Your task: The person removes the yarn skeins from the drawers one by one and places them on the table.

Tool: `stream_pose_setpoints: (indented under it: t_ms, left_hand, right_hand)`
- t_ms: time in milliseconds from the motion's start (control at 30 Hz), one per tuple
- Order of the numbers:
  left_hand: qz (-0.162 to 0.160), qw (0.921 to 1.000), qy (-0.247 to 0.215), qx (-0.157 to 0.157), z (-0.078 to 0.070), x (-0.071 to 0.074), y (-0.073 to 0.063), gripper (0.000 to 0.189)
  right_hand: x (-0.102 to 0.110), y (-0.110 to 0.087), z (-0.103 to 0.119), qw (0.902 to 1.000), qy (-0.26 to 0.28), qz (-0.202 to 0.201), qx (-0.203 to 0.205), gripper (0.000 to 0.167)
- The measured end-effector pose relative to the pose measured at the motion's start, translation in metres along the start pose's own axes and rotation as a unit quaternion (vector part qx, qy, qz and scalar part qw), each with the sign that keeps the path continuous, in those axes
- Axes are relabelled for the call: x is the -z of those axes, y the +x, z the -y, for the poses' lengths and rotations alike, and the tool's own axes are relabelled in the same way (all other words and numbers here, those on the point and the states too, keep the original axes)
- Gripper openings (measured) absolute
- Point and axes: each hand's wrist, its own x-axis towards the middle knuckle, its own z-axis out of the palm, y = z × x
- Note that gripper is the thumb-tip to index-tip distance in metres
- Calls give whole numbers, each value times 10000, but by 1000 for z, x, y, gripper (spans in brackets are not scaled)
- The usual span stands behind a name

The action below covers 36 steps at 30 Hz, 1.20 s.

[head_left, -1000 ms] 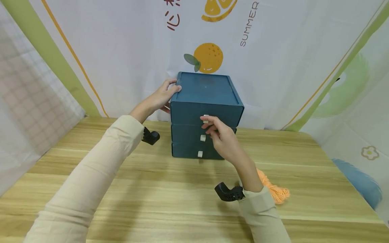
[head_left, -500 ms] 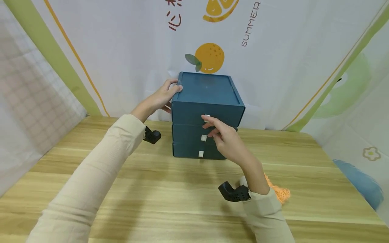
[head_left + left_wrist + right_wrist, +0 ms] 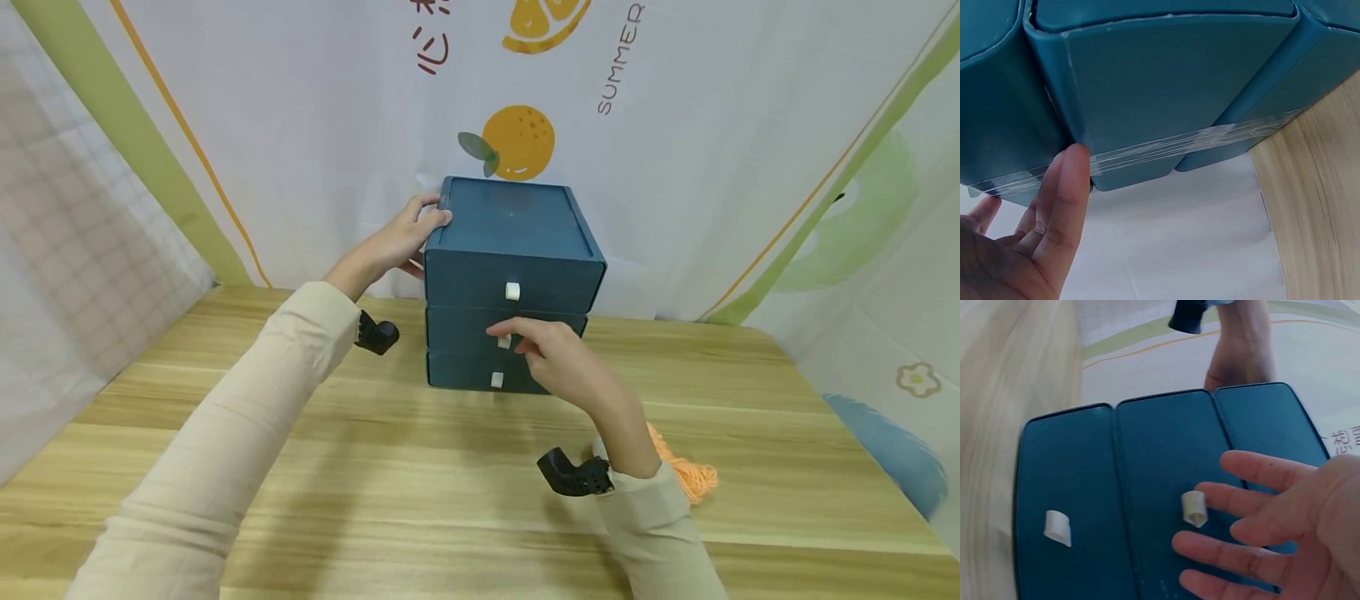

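Note:
A dark blue three-drawer cabinet (image 3: 517, 221) stands at the back of the table, its drawers closed. Each drawer front has a small white knob. My left hand (image 3: 401, 237) rests on the cabinet's left side near the top, thumb over the upper edge; in the left wrist view its straight fingers (image 3: 1063, 212) press the side wall by a strip of clear tape (image 3: 1160, 149). My right hand (image 3: 558, 354) is at the middle drawer, fingers extended around the middle knob (image 3: 1194, 508) without curling on it. The top knob (image 3: 512, 291) and bottom knob (image 3: 497, 380) show uncovered.
A bundle of orange yarn (image 3: 693, 477) lies on the wooden table (image 3: 420, 492) to the right, partly behind my right forearm. A white printed curtain (image 3: 330, 125) hangs right behind the cabinet. Black camera mounts (image 3: 573, 473) stick out from both wrists.
My right hand has moved down from the top drawer's knob to the middle one, leaving the top knob in plain sight. The left hand and the closed drawers have stayed put.

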Motion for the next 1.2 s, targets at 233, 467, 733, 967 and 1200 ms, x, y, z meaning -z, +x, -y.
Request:
stream_pose_setpoints:
  t_ms: [233, 467, 733, 967, 1200]
  left_hand:
    - [22, 10000, -42, 6, -1, 1, -1, 64]
    - [33, 10000, -31, 39, -1, 1, -1, 65]
    - [39, 10000, -25, 60, -1, 1, 0, 64]
    - [31, 10000, -40, 54, -1, 0, 0, 65]
    - [16, 10000, -30, 44, -2, 1, 0, 64]
  right_hand:
    - [-8, 6, -5, 9995, 212, 20, 214, 51]
    - [-13, 9, -5, 9993, 216, -184, 236, 44]
    - [-16, 11, -4, 9991, 128, -366, 155, 38]
    - [-17, 12, -2, 9987, -29, -503, 91, 33]
    - [-15, 9, 4, 9984, -256, -499, 75, 31]
